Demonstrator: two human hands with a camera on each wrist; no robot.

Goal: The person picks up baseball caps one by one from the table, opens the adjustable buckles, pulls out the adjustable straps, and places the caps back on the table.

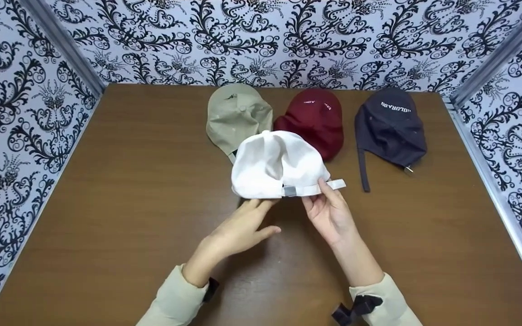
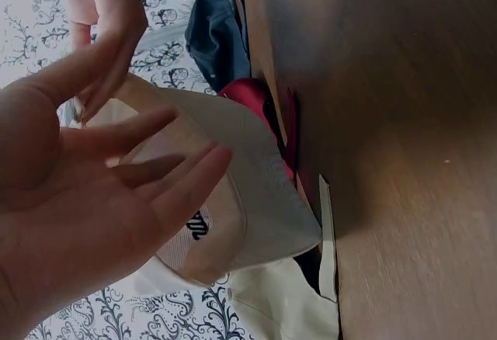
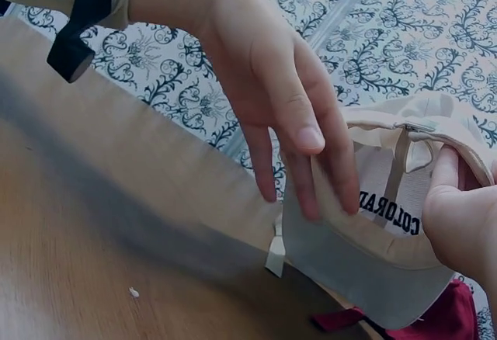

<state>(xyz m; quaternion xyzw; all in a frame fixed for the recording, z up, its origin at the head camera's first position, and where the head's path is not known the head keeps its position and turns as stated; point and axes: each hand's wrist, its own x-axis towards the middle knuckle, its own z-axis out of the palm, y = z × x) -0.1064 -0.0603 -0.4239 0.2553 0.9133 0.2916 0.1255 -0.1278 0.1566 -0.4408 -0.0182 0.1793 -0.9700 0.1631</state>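
A white cap [image 1: 270, 163] is held up over the table, its back strap and grey buckle [image 1: 290, 191] facing me. My right hand [image 1: 333, 215] pinches the rim by the strap, thumb outside and fingers inside; the strap's loose end sticks out past the thumb. My left hand [image 1: 238, 228] has its fingers extended at the cap's lower left edge, thumb apart. In the right wrist view, the left hand's fingers [image 3: 340, 161] overlap the opening, and dark lettering [image 3: 388, 212] shows inside. The cap's brim [image 2: 272, 185] points away from me in the left wrist view.
Behind the white cap lie a beige cap [image 1: 238, 113] and a dark red cap [image 1: 315, 113], partly covered by it in the head view. A dark navy cap [image 1: 390, 127] with a hanging strap lies to the right. Patterned panels [image 1: 261, 40] wall the brown table [image 1: 129, 181].
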